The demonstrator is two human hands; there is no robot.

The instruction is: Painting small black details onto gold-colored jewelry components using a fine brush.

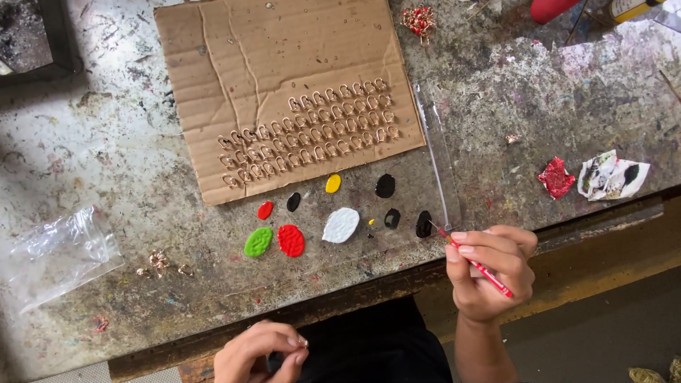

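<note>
At the table's front edge [567,234] we pinch a thin red stick [477,265], light, stiff and probably easy to roll, mid-shaft in our closed right hand [491,273], while our left hand [261,352] nips something too tiny to identify below the paint blobs [291,240].

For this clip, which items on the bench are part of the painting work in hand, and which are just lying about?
In use: thin red tool in right hand; small piece pinched in left hand; paint blobs; metal loops on cardboard.

Lying about: clear plastic bag; crumpled stained paper; red scrap.
</note>
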